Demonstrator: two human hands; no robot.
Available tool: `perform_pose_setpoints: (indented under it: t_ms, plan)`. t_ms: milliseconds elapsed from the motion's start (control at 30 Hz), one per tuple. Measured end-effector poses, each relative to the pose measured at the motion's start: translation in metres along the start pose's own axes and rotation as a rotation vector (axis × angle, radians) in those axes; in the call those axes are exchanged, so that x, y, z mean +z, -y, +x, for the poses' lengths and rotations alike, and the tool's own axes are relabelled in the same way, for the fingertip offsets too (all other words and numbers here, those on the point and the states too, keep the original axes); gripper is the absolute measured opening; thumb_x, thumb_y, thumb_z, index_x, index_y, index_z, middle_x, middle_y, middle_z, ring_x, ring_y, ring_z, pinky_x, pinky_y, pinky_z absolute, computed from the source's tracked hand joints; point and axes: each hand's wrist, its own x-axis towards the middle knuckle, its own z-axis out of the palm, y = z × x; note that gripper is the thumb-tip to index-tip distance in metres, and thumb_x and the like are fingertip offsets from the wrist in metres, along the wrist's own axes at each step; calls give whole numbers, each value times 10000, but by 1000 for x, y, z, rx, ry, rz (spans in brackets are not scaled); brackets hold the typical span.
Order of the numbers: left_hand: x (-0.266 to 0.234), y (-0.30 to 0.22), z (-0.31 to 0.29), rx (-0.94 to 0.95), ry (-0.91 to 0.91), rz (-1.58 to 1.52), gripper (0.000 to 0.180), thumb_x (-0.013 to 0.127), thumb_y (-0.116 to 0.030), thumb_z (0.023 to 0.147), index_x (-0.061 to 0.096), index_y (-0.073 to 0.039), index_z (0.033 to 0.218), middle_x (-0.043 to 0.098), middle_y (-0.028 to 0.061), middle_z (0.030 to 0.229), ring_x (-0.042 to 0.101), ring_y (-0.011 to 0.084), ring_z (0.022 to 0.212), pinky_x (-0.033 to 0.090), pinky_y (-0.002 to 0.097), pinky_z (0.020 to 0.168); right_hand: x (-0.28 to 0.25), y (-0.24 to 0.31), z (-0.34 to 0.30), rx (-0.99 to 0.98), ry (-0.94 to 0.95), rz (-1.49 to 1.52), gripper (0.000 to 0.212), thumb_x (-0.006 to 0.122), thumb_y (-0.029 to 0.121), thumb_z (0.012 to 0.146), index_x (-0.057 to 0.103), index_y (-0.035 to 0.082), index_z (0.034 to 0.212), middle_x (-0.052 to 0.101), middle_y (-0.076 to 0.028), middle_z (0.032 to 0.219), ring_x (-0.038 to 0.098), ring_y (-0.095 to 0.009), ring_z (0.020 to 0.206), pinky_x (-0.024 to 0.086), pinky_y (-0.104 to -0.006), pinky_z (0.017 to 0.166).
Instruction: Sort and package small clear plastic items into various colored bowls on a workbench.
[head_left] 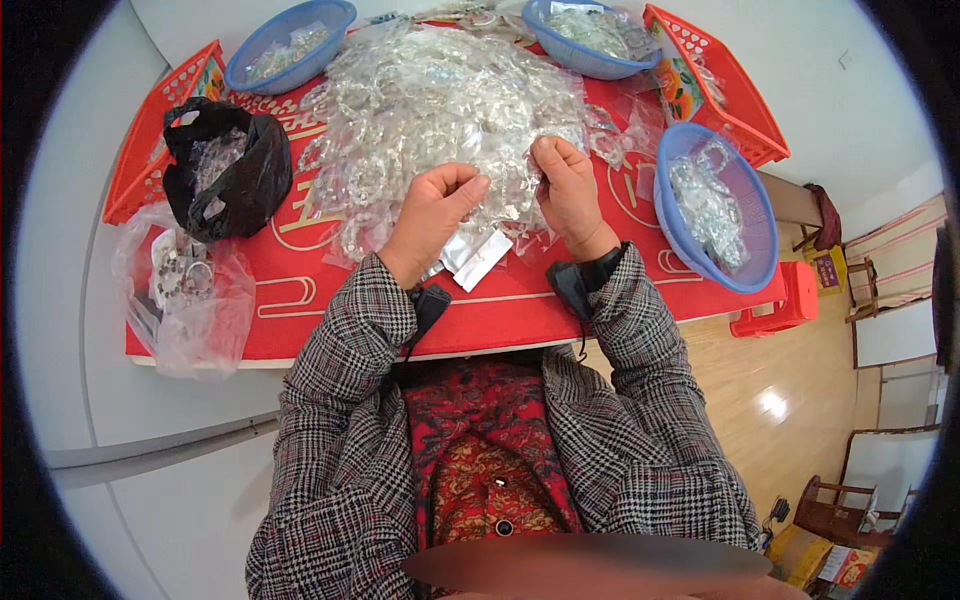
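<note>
Clear plastic packet (512, 192), glinting contents: held over the near middle of the heap, pinched between thumb and fingers of the left hand (436, 212) and the right hand (574, 195). Its outline is lost against the heap, so its facing cannot be told; its span between the fingertips is slanted upward to the right.

Silvery flat packet (482, 260), rectangular: laid just below the hands, long axis slanted likewise.

Heap of transparent packets (430, 90), crinkled and glossy: piled over the table's middle.

Red table covering (400, 330): patterned with pale looping lines.

Left side: black plastic bag (262, 180), gaping, packets inside; translucent plastic bag (215, 335), draped over the table edge; red perforated basket (130, 190); blue oval basket (262, 86), part-filled.

Right side: second blue basket (580, 62) at the back; third blue basket (757, 235) nearer, filled with packets; second red basket (745, 122).

Room: pale wall (820, 90); white panels (75, 260) at left; glossy wood-toned floor (740, 375); red plastic stool (793, 300), placed beyond the table's right end.
</note>
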Motion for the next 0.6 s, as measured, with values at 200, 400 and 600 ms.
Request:
perform_pose_setpoints:
  t_ms: [200, 400, 600]
  plan:
    - [0, 0, 0, -2, 0, -6, 184, 601, -197, 831, 591, -24, 891, 562, -33, 729, 475, 31, 625, 378, 172, 563, 2, 1, 0, -8, -4, -2, 144, 533, 166, 873, 577, 35, 831, 521, 35, 742, 423, -41, 667, 336, -183, 605]
    - [0, 0, 0, 3, 9, -6, 180, 599, -196, 832, 587, -25, 889, 559, -34, 726, 472, 31, 623, 377, 172, 561, 2, 0, 0, -11, -12, 8, 144, 529, 159, 875, 581, 31, 834, 530, 31, 741, 431, -44, 666, 342, -188, 610]
    - [0, 1, 0, 2, 13, -13, 181, 601, -201, 831, 585, -27, 881, 556, -36, 723, 471, 30, 619, 376, 170, 559, 3, 0, 0, -20, -8, 3, 147, 522, 151, 877, 582, 26, 829, 538, 27, 751, 445, -48, 681, 355, -193, 627]
